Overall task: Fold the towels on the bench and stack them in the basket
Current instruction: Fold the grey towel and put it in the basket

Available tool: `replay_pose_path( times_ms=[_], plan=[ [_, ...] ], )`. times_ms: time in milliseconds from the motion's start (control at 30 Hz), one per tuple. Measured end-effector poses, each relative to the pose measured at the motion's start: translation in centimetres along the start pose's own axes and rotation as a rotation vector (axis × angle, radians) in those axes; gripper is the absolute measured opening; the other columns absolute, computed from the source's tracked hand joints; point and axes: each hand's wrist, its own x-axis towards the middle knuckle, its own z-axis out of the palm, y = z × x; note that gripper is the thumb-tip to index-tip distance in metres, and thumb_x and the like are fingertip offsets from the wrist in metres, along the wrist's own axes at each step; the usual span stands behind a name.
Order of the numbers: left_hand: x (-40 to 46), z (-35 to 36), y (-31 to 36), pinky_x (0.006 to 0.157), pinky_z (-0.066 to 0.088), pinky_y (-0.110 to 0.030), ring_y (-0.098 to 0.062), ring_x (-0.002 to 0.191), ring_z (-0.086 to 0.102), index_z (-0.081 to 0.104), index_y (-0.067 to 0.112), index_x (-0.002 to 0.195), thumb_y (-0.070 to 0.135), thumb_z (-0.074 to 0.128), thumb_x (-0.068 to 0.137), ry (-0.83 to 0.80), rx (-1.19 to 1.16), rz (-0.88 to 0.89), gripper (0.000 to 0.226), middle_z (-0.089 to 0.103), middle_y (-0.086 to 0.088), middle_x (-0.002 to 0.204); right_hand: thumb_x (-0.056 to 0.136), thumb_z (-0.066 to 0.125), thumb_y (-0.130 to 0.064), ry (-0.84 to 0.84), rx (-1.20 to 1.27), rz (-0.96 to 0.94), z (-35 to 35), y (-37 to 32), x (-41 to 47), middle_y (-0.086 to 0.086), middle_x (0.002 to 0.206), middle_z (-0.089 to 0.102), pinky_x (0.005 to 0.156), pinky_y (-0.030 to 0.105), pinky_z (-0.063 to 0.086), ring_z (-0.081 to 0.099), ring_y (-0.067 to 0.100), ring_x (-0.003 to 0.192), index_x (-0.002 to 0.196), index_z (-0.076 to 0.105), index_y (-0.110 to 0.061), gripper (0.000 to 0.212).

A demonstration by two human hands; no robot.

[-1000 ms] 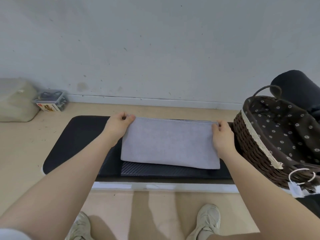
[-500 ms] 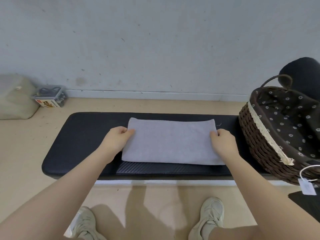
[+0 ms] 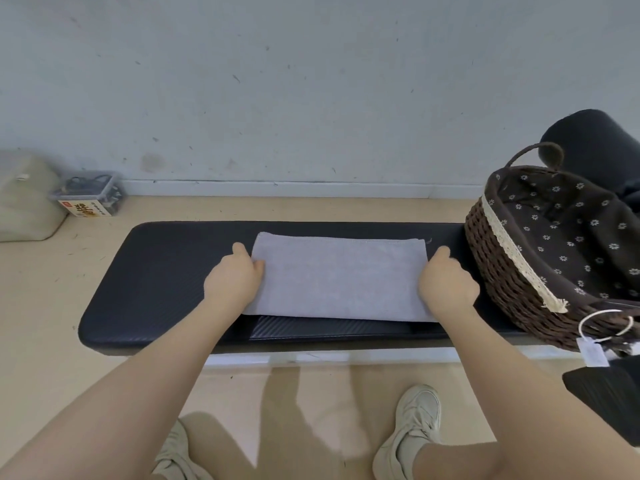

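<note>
A grey towel (image 3: 341, 275), folded into a long rectangle, lies flat in the middle of the black padded bench (image 3: 166, 271). My left hand (image 3: 232, 282) grips the towel's left edge with curled fingers, and my right hand (image 3: 446, 285) grips its right edge the same way. Both hands rest low on the bench surface. The brown wicker basket (image 3: 502, 271), lined with dark flowered cloth, stands on the bench's right end, close to my right hand. No towel is visible inside it.
A white tag on a loop (image 3: 592, 351) hangs from the basket's front. A black roll (image 3: 595, 143) lies behind the basket. On the floor at the left are a beige bag (image 3: 24, 199) and a small clear box (image 3: 88, 199). My shoes (image 3: 412, 420) stand before the bench.
My hands have slid from the towel's far corners toward me along its side edges. The towel now lies flat on the bench.
</note>
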Motion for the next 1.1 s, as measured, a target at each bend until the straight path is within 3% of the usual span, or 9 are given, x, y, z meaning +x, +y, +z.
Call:
replay_pose_path(
  times_ms=[67, 167, 267, 333, 400, 700, 867, 1000, 1100],
  plan=[
    [-0.2, 0.2, -0.2, 0.064, 0.042, -0.038, -0.034, 0.085, 0.055, 0.041, 0.001, 0.121, 0.026, 0.049, 0.093, 0.161, 0.100, 0.089, 0.039, 0.056, -0.018, 0.108, 0.090, 0.043, -0.009, 0.152, -0.040, -0.155, 0.0, -0.9, -0.1, 0.017, 0.132, 0.045, 0.084, 0.042, 0.041, 0.047, 0.036, 0.116, 0.129, 0.038, -0.005, 0.039],
    [0.1, 1.5, 0.8, 0.085, 0.046, -0.050, -0.045, 0.107, 0.054, 0.057, -0.006, 0.114, 0.010, 0.058, 0.084, 0.336, 0.133, 0.487, 0.034, 0.055, -0.027, 0.120, 0.092, 0.041, -0.016, 0.214, 0.178, -0.593, 1.0, -4.4, -1.3, 0.019, 0.147, 0.036, 0.111, 0.045, 0.027, 0.034, 0.036, 0.136, 0.135, 0.044, -0.002, 0.045],
    [0.1, 2.9, 3.1, 0.112, 0.024, -0.040, -0.034, 0.138, 0.031, 0.050, -0.002, 0.129, 0.030, 0.027, 0.092, 0.086, 0.152, 0.726, 0.054, 0.035, -0.018, 0.148, 0.098, 0.023, -0.034, -0.067, 0.167, -0.833, 2.6, -8.2, -3.1, 0.008, 0.158, 0.016, 0.118, 0.037, 0.007, 0.011, 0.023, 0.147, 0.147, 0.024, -0.009, 0.056],
    [0.4, 3.5, 3.4, 0.116, 0.001, -0.029, -0.020, 0.146, 0.006, 0.021, 0.008, 0.148, 0.052, -0.002, 0.079, -0.103, 0.176, 0.685, 0.084, 0.011, -0.006, 0.158, 0.101, 0.020, -0.040, -0.198, 0.040, -0.814, 3.9, -8.8, -3.0, -0.002, 0.160, 0.001, 0.117, 0.033, -0.003, -0.001, 0.013, 0.147, 0.151, 0.006, -0.019, 0.056],
    [0.9, 3.7, 2.9, 0.117, -0.002, -0.029, -0.015, 0.146, -0.001, 0.005, 0.013, 0.150, 0.063, -0.009, 0.069, -0.143, 0.207, 0.616, 0.096, 0.000, -0.003, 0.159, 0.100, 0.017, -0.047, -0.217, -0.027, -0.761, 4.2, -8.0, -2.1, -0.005, 0.159, -0.006, 0.117, 0.034, -0.006, -0.007, 0.012, 0.147, 0.151, 0.000, -0.026, 0.057],
    [-0.1, 3.2, 2.8, 0.118, -0.006, -0.035, -0.019, 0.145, -0.011, -0.006, 0.019, 0.150, 0.096, -0.017, 0.035, -0.144, 0.286, 0.519, 0.139, -0.014, -0.005, 0.157, 0.098, 0.014, -0.050, -0.154, -0.039, -0.337, 3.0, 0.9, 0.5, -0.002, 0.160, -0.007, 0.118, 0.043, -0.004, -0.009, 0.019, 0.147, 0.150, -0.004, -0.030, 0.059],
    [-0.3, 3.1, 3.2, 0.119, -0.003, -0.038, -0.019, 0.146, -0.008, -0.005, 0.020, 0.150, 0.091, 0.001, 0.049, -0.110, 0.323, 0.513, 0.124, -0.011, -0.002, 0.158, 0.099, 0.016, -0.048, -0.208, 0.049, -0.160, 2.5, 1.6, 0.3, 0.005, 0.160, -0.005, 0.117, 0.045, 0.001, -0.007, 0.024, 0.147, 0.151, -0.003, -0.025, 0.060],
    [-1.0, 2.5, 4.5, 0.118, -0.003, -0.041, -0.025, 0.145, -0.011, -0.001, 0.020, 0.150, 0.085, 0.013, 0.070, -0.078, 0.396, 0.527, 0.104, -0.012, -0.002, 0.158, 0.096, 0.037, -0.043, -0.072, 0.168, -0.059, 1.7, 0.8, -0.6, 0.016, 0.150, 0.026, 0.110, 0.045, 0.026, 0.024, 0.032, 0.137, 0.140, 0.032, -0.005, 0.058],
    [-1.8, 2.2, 7.1, 0.117, -0.002, -0.043, -0.030, 0.144, -0.009, 0.011, 0.026, 0.149, 0.068, 0.031, 0.086, -0.060, 0.382, 0.579, 0.078, -0.003, -0.006, 0.158, 0.092, 0.047, -0.035, -0.109, 0.226, -0.021, 0.6, 0.4, -0.5, 0.014, 0.132, 0.040, 0.095, 0.042, 0.037, 0.037, 0.033, 0.121, 0.124, 0.045, -0.008, 0.042]
  ],
)
